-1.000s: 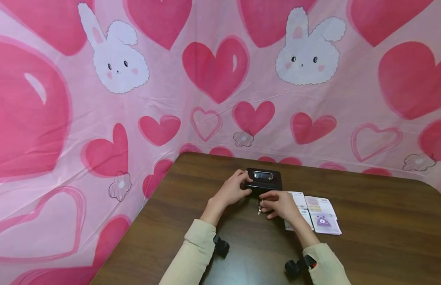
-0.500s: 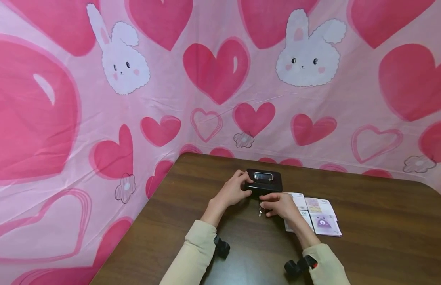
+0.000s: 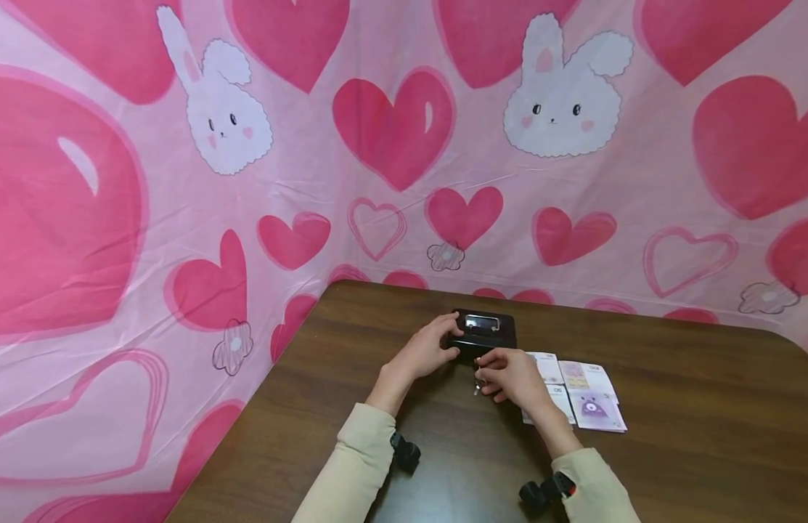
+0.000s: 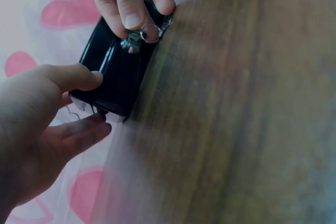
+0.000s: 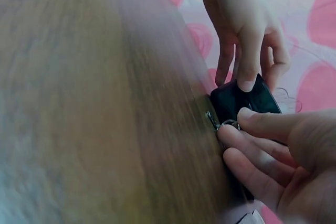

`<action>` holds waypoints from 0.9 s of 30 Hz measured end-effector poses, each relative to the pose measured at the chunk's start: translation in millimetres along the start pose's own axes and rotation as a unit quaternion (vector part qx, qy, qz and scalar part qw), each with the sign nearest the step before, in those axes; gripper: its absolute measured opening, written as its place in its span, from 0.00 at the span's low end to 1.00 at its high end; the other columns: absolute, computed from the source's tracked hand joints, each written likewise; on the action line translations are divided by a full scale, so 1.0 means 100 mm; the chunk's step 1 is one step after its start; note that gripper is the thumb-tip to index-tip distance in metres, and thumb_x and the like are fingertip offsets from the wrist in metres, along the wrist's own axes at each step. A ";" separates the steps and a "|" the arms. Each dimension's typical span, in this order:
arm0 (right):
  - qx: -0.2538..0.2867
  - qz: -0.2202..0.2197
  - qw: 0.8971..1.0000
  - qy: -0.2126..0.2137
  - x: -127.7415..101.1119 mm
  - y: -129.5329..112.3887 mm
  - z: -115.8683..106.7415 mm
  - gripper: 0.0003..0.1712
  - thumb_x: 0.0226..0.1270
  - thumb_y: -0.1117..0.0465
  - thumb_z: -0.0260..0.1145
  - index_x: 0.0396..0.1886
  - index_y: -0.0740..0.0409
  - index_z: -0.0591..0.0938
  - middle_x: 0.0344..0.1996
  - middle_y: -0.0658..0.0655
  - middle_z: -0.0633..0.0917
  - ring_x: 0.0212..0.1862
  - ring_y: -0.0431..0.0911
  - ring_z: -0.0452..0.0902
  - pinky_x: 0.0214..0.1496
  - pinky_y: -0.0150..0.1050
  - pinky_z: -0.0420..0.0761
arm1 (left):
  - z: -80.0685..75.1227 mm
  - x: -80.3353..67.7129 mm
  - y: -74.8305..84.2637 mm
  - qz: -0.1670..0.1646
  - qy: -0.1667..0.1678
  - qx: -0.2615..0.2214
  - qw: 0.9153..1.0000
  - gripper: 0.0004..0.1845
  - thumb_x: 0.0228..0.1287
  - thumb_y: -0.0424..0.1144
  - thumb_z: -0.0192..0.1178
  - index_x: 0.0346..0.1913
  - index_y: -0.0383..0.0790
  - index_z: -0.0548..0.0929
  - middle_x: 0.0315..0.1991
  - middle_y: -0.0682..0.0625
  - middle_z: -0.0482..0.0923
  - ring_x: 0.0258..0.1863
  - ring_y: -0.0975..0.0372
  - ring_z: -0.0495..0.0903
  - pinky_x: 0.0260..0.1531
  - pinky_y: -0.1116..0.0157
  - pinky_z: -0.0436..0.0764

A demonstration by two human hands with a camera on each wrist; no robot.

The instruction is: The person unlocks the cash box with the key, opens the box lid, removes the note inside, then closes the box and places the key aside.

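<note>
A black cash box [image 3: 503, 338] with a silver handle on its lid sits near the back of the table. My left hand [image 3: 419, 352] holds its left end, thumb on one face and fingers on the other, as the left wrist view shows. At the box's front, my right hand [image 3: 513, 379] pinches a key whose head is mostly covered by the fingertips. That key stands at the round silver lock [image 4: 131, 44]; how deep it sits is hidden. From it hangs a key ring [image 4: 151, 33] with a second small key [image 3: 477, 389] dangling below.
Several paper banknotes [image 3: 594, 408] lie in rows to the right of the box, partly behind my right wrist. The brown wooden table [image 3: 704, 407] reaches back to a pink heart-patterned cloth [image 3: 482, 160]. Each wrist carries a small black camera [image 3: 409, 455].
The right hand's fingers have shifted slightly at the key, and the hanging key has swung a little. My left hand and the box stay in place.
</note>
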State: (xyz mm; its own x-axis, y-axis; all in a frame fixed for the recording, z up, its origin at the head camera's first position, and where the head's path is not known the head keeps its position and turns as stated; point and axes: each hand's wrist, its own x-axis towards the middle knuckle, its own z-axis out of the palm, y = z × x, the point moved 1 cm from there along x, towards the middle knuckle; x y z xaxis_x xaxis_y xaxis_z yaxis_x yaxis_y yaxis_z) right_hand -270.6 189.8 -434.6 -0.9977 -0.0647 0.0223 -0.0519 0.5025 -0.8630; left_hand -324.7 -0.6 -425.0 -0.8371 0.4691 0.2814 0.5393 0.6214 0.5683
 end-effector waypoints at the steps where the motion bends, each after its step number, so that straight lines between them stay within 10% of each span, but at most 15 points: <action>1: -0.003 -0.004 1.000 -0.002 0.00 0.01 0.00 0.10 0.63 0.65 0.70 0.43 0.64 0.86 0.32 0.60 0.90 0.24 0.45 0.86 0.22 0.40 0.84 | 0.00 0.00 0.01 -0.001 -0.002 0.001 1.000 0.11 0.66 0.36 0.64 0.50 0.44 0.80 0.74 0.51 0.65 0.69 0.56 0.71 0.67 0.57 0.72; 27: 0.046 -0.003 0.998 -0.032 0.03 0.06 -0.03 0.15 0.67 0.65 0.67 0.51 0.67 0.86 0.30 0.54 0.86 0.26 0.42 0.75 0.22 0.36 0.83 | -0.05 0.01 0.02 0.001 -0.037 0.068 0.997 0.20 0.72 0.41 0.59 0.64 0.53 0.79 0.75 0.50 0.63 0.72 0.56 0.67 0.69 0.54 0.69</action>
State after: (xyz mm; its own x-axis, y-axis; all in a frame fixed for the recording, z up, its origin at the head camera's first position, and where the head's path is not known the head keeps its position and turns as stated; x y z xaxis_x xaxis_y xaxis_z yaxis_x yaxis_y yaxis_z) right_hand -273.9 195.0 -437.8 -0.9924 -0.1231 -0.0019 -0.0504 0.4207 -0.9058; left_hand -324.9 -2.0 -420.0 -0.8300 0.5118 0.2219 0.5522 0.6978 0.4562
